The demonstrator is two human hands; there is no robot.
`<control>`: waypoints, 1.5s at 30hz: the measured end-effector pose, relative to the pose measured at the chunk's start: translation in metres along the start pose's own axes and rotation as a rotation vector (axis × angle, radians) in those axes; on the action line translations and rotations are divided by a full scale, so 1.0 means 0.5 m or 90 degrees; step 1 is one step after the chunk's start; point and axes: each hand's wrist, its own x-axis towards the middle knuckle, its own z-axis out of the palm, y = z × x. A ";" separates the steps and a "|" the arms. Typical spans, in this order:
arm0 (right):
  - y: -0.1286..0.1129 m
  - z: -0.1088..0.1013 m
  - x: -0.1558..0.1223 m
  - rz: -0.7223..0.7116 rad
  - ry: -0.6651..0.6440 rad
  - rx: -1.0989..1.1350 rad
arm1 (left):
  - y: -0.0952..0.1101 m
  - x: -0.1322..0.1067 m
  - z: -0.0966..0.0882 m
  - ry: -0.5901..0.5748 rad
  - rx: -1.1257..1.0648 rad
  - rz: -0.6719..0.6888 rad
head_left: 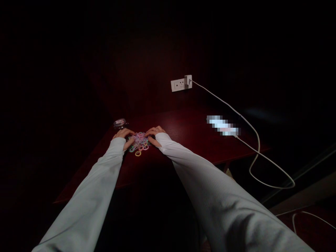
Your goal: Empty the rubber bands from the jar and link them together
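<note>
A small heap of colourful little rings (139, 141), pink, blue, green and yellow, lies on a dark red table (189, 140). My left hand (124, 135) rests at the heap's left side with its fingers curved over the rings. My right hand (155, 134) lies at the right side, fingers bent inward onto the pile. Both arms wear pale long sleeves. One yellow ring (138, 153) sits loose at the near edge of the heap. Whether either hand pinches a ring is too small and dim to tell.
A small round clear container (120, 123) stands just behind my left hand. A blurred pale device (223, 126) lies at the right of the table, with a white cable (252, 129) running to a charger in a wall socket (181, 84). The room is very dark.
</note>
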 end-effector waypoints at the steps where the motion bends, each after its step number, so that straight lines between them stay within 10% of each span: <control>1: -0.001 0.000 -0.001 0.004 -0.011 -0.008 | 0.000 0.000 0.001 -0.015 0.010 -0.001; 37: -0.011 -0.023 -0.012 -0.020 -0.026 0.044 | -0.022 0.029 0.018 0.110 -0.037 -0.036; 45: 0.003 -0.030 0.001 0.090 0.100 0.094 | 0.038 -0.015 0.016 -0.137 -0.123 0.205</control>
